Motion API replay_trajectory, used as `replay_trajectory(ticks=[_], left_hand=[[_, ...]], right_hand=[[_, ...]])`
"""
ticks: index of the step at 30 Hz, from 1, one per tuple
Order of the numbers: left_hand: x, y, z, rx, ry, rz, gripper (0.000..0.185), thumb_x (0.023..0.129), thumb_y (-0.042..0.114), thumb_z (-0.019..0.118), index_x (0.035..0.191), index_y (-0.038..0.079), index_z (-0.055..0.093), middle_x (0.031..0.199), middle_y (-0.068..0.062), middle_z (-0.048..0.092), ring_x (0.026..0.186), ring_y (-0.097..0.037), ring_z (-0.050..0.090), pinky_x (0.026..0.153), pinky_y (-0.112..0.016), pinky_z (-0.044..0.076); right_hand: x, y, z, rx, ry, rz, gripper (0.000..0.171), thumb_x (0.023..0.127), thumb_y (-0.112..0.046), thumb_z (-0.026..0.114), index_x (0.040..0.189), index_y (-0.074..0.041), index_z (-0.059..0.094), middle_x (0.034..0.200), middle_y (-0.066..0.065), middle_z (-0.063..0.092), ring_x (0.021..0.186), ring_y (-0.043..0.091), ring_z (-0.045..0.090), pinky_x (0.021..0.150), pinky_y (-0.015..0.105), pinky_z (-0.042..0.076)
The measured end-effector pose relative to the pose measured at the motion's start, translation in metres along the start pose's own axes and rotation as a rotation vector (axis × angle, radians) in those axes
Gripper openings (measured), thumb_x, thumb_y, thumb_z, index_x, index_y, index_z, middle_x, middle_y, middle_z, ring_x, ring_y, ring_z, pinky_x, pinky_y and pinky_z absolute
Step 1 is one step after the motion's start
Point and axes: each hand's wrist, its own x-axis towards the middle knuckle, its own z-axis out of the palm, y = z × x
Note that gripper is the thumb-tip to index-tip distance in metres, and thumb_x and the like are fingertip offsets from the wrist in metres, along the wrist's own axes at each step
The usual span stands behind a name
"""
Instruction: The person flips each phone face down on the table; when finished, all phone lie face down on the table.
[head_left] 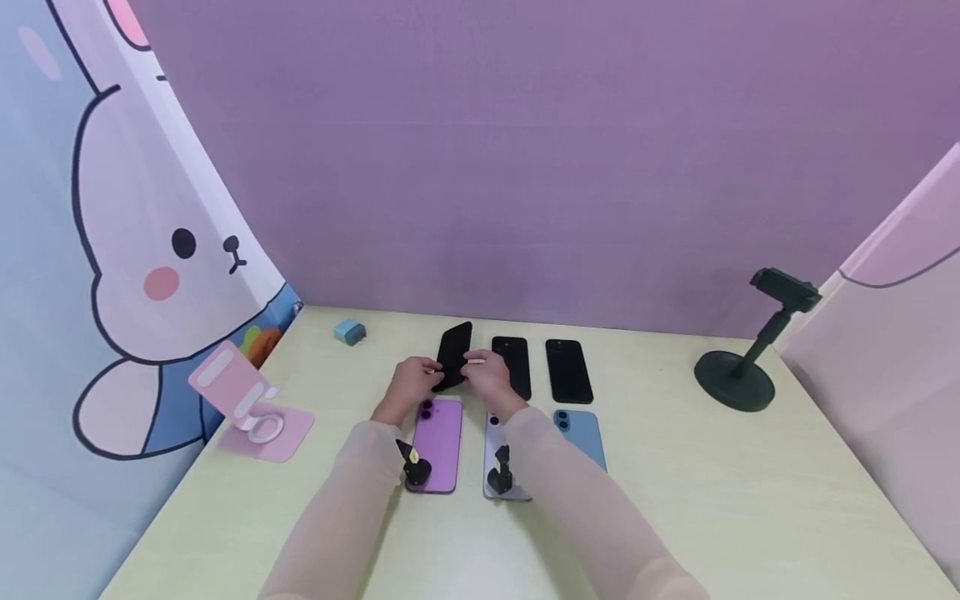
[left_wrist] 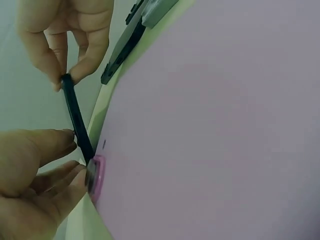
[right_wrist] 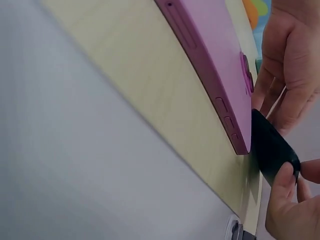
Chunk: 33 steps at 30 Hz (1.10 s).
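Both hands hold a thin black case (head_left: 454,355), tilted up off the table above the top end of a purple phone (head_left: 437,442). My left hand (head_left: 429,379) pinches its left edge and my right hand (head_left: 476,367) pinches its right edge. In the left wrist view the black case (left_wrist: 77,120) shows edge-on, with left fingers (left_wrist: 55,150) at its lower end by the phone's camera bump (left_wrist: 95,176) and right fingers (left_wrist: 82,65) at its upper end. The right wrist view shows the case (right_wrist: 272,150) past the purple phone (right_wrist: 215,75).
Two more black cases (head_left: 513,364) (head_left: 568,371) lie in the far row. A silver phone (head_left: 501,467) and a blue phone (head_left: 582,435) lie face down beside the purple one. A pink stand (head_left: 247,406), a blue charger (head_left: 349,332) and a dark stand (head_left: 738,367) sit on the table (head_left: 712,500).
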Motion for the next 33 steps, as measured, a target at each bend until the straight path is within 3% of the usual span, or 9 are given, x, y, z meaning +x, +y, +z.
replay_trajectory(ticks=[5,10,12,16,21,33], left_hand=[[0.0,0.004,0.001,0.01,0.016,0.095,0.019,0.086,0.015,0.061,0.1,0.004,0.068,0.099,-0.008,0.065,0.089,-0.02,0.059,0.076,-0.034,0.047],[0.0,0.007,0.003,-0.029,0.0,0.129,0.024,0.087,0.019,0.06,0.108,0.007,0.065,0.102,-0.009,0.064,0.092,-0.023,0.059,0.075,-0.034,0.048],[-0.001,0.009,0.003,-0.058,-0.015,0.11,0.029,0.088,0.022,0.059,0.115,0.009,0.062,0.105,-0.011,0.062,0.09,-0.022,0.059,0.073,-0.033,0.048],[-0.003,0.012,0.003,-0.164,-0.044,0.066,0.036,0.09,0.023,0.056,0.124,0.011,0.056,0.107,-0.016,0.061,0.081,-0.021,0.062,0.066,-0.031,0.05],[-0.007,0.015,0.002,-0.345,-0.064,0.042,0.035,0.091,0.018,0.054,0.125,0.011,0.054,0.105,-0.017,0.061,0.08,-0.022,0.063,0.064,-0.032,0.052],[-0.005,0.013,0.008,-0.575,-0.086,-0.014,0.035,0.091,0.016,0.055,0.126,0.013,0.053,0.102,-0.018,0.06,0.081,-0.027,0.062,0.067,-0.037,0.052]], right_hand=[[0.005,0.005,0.001,0.153,-0.019,-0.013,0.039,0.081,0.0,0.061,0.119,0.002,0.052,0.089,0.017,0.062,0.076,0.028,0.062,0.071,0.035,0.05],[0.007,0.005,-0.002,0.222,-0.091,0.003,0.04,0.085,-0.002,0.06,0.123,0.001,0.05,0.095,0.018,0.06,0.08,0.025,0.061,0.075,0.034,0.049],[0.0,-0.003,-0.004,0.224,-0.126,0.029,0.041,0.088,-0.002,0.055,0.128,0.001,0.046,0.104,0.021,0.056,0.091,0.03,0.058,0.083,0.039,0.045],[-0.002,-0.006,-0.006,0.263,-0.177,0.013,0.042,0.089,-0.001,0.051,0.13,0.001,0.043,0.108,0.022,0.054,0.093,0.029,0.058,0.085,0.04,0.044],[0.004,-0.001,-0.005,0.282,-0.177,-0.005,0.039,0.09,-0.002,0.051,0.128,-0.002,0.047,0.103,0.018,0.057,0.09,0.024,0.059,0.082,0.037,0.047],[0.004,0.001,-0.006,0.227,-0.163,-0.062,0.041,0.087,0.008,0.048,0.126,0.0,0.049,0.102,0.019,0.056,0.091,0.026,0.058,0.083,0.039,0.046]])
